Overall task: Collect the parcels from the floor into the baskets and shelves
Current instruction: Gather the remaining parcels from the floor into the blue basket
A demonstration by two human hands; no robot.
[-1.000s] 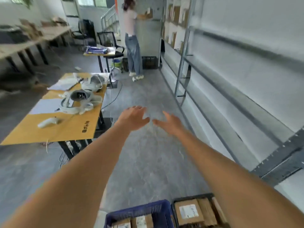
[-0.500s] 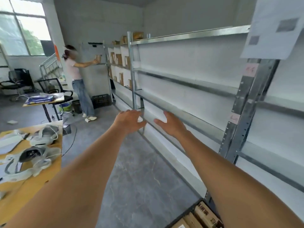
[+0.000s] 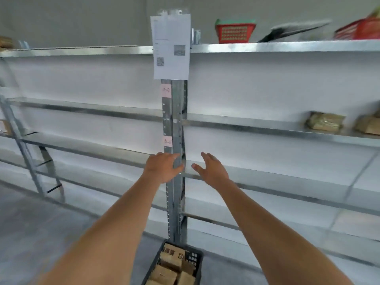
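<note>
1. Both arms reach forward toward the shelves, a long metal rack with white backing
2. The left hand is in front of the upright post; its fingers are relaxed and slightly spread, holding nothing. Whether they touch the post cannot be told
3. The right hand is just right of the post, in front of a shelf edge, fingers straight and loosely spread, thumb out to the left, holding nothing
4. The two hands are near each other but apart
5. A black basket sits on the floor at the foot of the post, between the forearms, with brown parcels packed inside
6. More parcels lie on a middle shelf at far right
7. A red basket stands on the top shelf, right of a white sheet with printed codes taped to the post
8. Two small pink labels are stuck lower on the post
</note>
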